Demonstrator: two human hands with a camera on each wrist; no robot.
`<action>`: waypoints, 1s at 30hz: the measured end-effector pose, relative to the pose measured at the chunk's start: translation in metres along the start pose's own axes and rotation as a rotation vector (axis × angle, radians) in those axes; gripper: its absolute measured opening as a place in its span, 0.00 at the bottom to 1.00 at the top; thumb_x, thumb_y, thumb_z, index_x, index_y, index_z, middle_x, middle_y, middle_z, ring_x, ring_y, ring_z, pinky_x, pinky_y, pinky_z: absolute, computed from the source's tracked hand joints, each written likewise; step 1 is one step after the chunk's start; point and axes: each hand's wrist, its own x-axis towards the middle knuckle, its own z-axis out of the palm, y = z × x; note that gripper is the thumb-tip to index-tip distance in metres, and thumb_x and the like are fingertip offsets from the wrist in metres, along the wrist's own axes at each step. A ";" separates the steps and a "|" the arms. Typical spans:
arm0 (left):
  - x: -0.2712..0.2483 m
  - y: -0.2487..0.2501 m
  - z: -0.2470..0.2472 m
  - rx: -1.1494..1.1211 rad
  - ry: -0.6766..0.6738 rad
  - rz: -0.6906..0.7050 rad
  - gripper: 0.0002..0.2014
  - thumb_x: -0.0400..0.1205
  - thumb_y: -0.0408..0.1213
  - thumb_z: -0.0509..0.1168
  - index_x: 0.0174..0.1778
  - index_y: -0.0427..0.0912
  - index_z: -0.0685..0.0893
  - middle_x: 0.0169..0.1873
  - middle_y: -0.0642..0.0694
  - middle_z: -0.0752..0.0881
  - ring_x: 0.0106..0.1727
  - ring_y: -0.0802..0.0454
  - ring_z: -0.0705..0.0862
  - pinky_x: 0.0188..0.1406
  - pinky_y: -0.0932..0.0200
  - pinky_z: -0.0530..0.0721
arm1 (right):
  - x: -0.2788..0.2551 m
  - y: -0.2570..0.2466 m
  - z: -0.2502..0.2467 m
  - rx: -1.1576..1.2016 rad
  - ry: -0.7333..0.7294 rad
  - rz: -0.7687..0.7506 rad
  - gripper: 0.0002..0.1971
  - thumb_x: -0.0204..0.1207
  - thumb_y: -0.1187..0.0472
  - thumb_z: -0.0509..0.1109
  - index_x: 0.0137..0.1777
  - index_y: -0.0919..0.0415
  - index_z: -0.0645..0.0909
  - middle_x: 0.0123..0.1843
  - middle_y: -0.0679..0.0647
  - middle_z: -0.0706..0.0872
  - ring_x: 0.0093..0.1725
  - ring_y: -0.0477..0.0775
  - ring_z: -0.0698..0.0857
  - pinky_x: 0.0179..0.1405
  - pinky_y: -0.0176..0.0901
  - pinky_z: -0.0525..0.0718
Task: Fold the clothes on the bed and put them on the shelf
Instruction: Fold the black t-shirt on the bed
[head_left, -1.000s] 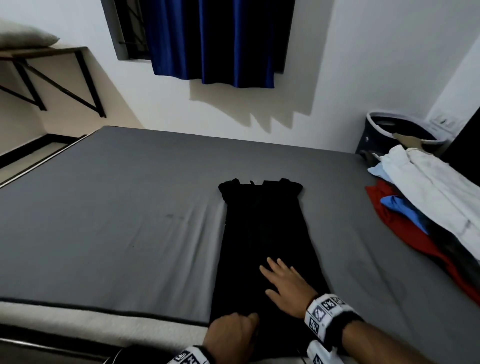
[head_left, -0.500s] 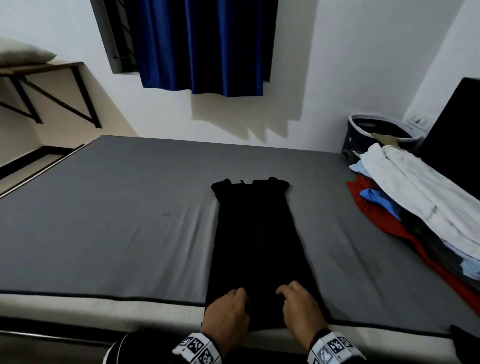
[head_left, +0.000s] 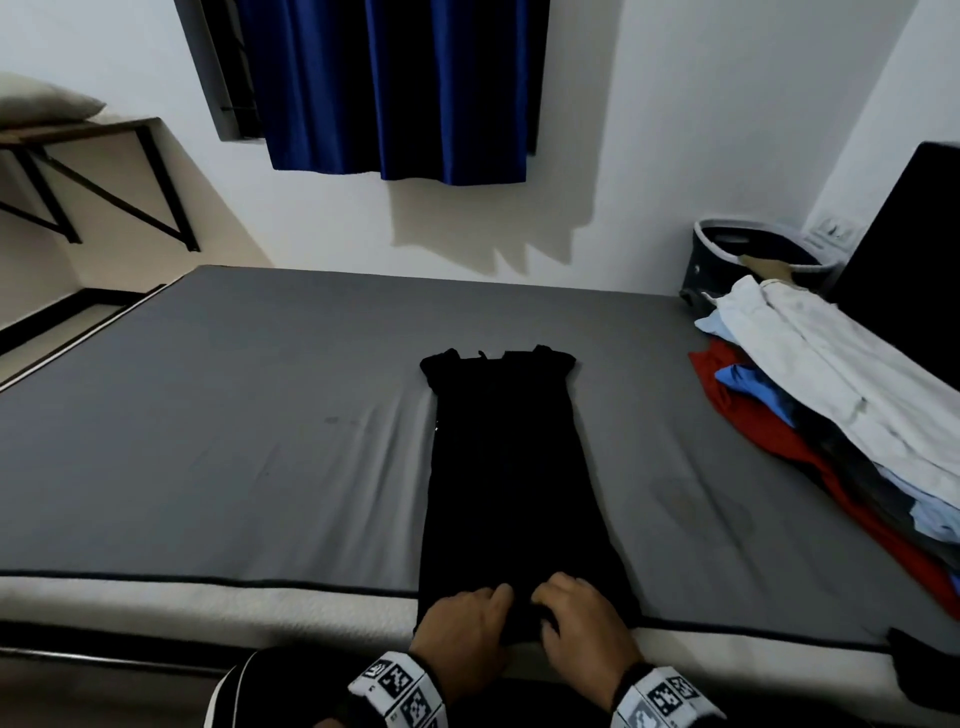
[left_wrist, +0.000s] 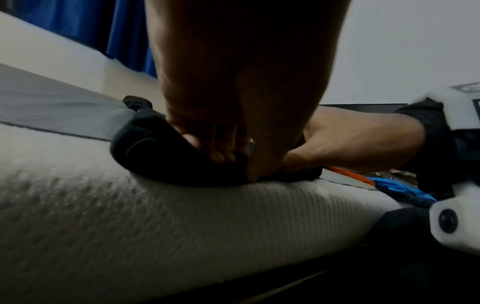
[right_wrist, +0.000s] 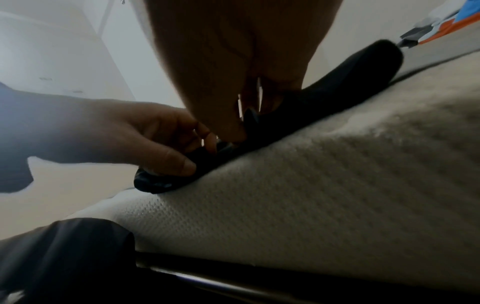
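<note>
Black dress (head_left: 506, 467) is laid lengthwise at the centre of the frame on the grey bed (head_left: 218, 426), its hem at the near edge. The hem is pinched by the curled fingers of the left hand (head_left: 462, 631) and right hand (head_left: 587, 623). Folding seems just begun; next, the hem likely needs to be carried toward the neckline.

Blue curtain (head_left: 395, 88) (drawn), laundry basket (head_left: 748, 260)
</note>
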 end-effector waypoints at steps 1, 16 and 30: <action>-0.001 -0.002 -0.003 -0.062 0.001 0.012 0.20 0.81 0.50 0.61 0.67 0.46 0.69 0.60 0.42 0.83 0.60 0.39 0.83 0.54 0.47 0.80 | 0.000 0.000 -0.005 0.055 -0.004 0.014 0.09 0.75 0.58 0.63 0.51 0.49 0.84 0.50 0.44 0.84 0.51 0.45 0.83 0.52 0.38 0.81; 0.034 -0.058 -0.028 -0.165 0.138 -0.626 0.29 0.78 0.53 0.68 0.69 0.42 0.69 0.67 0.38 0.75 0.68 0.40 0.76 0.68 0.53 0.74 | 0.034 0.058 -0.033 0.104 0.089 0.594 0.25 0.69 0.53 0.76 0.65 0.55 0.74 0.63 0.59 0.79 0.62 0.61 0.82 0.61 0.46 0.79; 0.008 -0.057 -0.030 -0.498 0.029 -0.450 0.17 0.78 0.32 0.68 0.51 0.46 0.64 0.37 0.52 0.74 0.43 0.50 0.77 0.43 0.62 0.73 | 0.005 0.059 -0.041 0.387 0.139 0.420 0.12 0.74 0.72 0.71 0.52 0.59 0.73 0.44 0.52 0.80 0.45 0.56 0.79 0.41 0.38 0.75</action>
